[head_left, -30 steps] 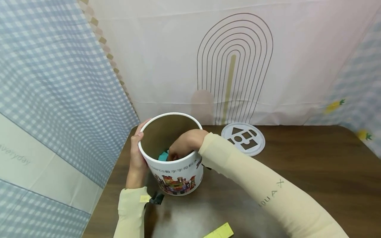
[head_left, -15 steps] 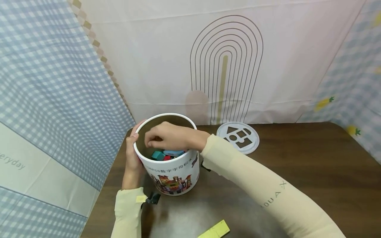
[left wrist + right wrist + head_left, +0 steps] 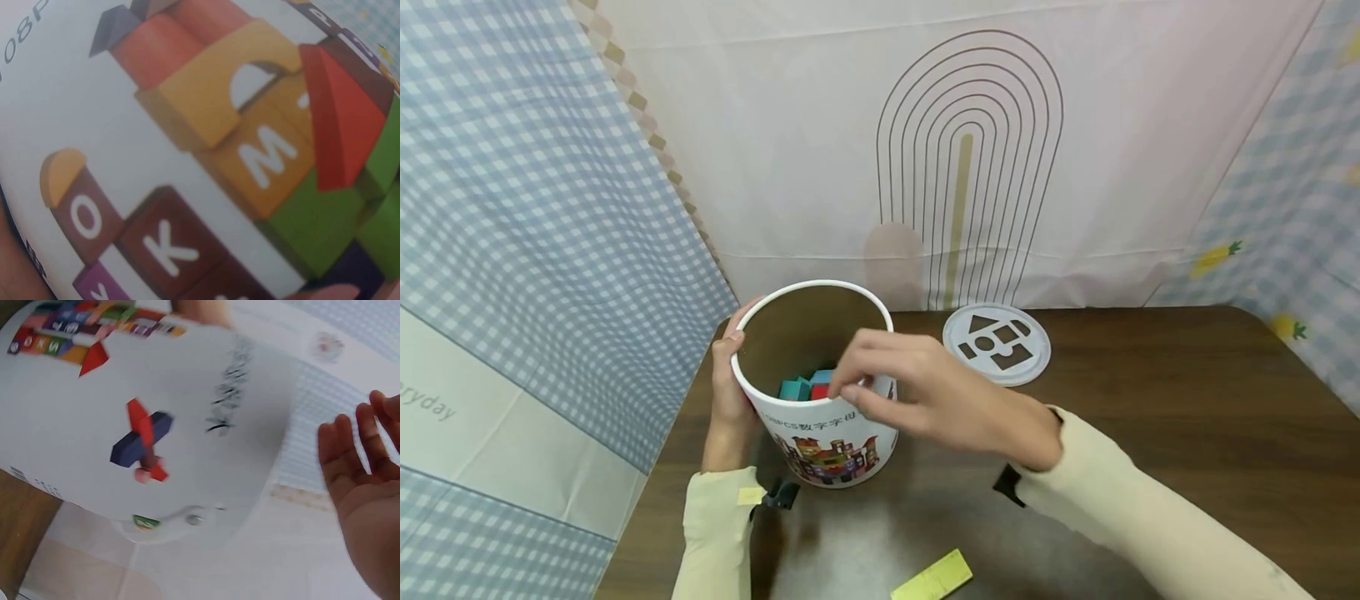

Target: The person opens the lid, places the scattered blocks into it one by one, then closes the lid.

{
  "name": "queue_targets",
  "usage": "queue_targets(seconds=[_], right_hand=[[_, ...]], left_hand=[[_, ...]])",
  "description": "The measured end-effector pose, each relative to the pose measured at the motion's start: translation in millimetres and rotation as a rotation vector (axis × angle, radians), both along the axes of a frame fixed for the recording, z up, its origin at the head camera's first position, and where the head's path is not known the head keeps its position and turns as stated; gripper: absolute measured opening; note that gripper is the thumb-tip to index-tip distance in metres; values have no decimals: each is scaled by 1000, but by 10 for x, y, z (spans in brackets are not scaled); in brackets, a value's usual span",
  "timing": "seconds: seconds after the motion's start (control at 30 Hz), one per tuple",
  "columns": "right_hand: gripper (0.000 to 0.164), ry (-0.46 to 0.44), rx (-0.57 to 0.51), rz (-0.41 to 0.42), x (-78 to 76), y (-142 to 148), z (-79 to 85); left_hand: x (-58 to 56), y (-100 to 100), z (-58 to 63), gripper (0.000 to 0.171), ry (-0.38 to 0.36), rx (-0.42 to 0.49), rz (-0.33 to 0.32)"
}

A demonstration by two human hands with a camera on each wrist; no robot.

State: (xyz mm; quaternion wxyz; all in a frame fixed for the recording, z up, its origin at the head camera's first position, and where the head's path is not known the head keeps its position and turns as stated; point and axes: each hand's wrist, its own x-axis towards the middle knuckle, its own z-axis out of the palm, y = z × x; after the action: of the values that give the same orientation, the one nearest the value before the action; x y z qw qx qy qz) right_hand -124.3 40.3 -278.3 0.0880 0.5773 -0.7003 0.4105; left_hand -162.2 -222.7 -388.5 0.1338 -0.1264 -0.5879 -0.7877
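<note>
A white bucket [image 3: 831,450] printed with a toy-block castle and lettering stands on the table, its mouth tilted toward me. My left hand [image 3: 728,392] holds its left side, thumb at the rim. Teal, blue and red blocks [image 3: 794,390] lie inside. In front of the bucket's right rim hangs my right hand [image 3: 936,392], its fingers loosely bent and nothing between them. The right wrist view shows that same hand [image 3: 362,469] bare beside the bucket wall [image 3: 75,425]. Printed block pictures on the bucket [image 3: 150,137] fill the left wrist view.
A round white lid [image 3: 1036,360] with shaped cutouts lies behind and right of the bucket. Nearer to me on the brown table [image 3: 1150,400] is a yellow block [image 3: 934,577]. Patterned cloth [image 3: 775,167] hangs at the back and both sides.
My right hand has come up out of the bucket and moved right and toward me, past its rim. The left hand keeps its hold on the bucket.
</note>
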Motion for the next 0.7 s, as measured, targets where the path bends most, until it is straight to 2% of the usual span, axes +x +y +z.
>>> queue_targets(seconds=[0.1, 0.2, 0.33, 0.47, 0.6, 0.63, 0.7], right_hand=[[13, 21, 80, 12, 195, 174, -47], [13, 83, 216, -8, 398, 320, -229], [18, 149, 405, -51, 656, 460, -602], [28, 211, 590, -50, 813, 506, -1039], [34, 285, 687, -45, 904, 508, -1427], [37, 289, 687, -50, 924, 510, -1504], [33, 355, 656, -83, 959, 514, -1635]], left_hand=[[30, 41, 50, 58, 7, 22, 5], [48, 68, 84, 59, 2, 41, 6], [49, 68, 99, 58, -2, 48, 13], [39, 51, 99, 58, 2, 35, 26], [38, 47, 79, 60, 10, 19, 18], [35, 46, 66, 61, 12, 14, 16], [2, 19, 5, 60, 13, 9, 3]])
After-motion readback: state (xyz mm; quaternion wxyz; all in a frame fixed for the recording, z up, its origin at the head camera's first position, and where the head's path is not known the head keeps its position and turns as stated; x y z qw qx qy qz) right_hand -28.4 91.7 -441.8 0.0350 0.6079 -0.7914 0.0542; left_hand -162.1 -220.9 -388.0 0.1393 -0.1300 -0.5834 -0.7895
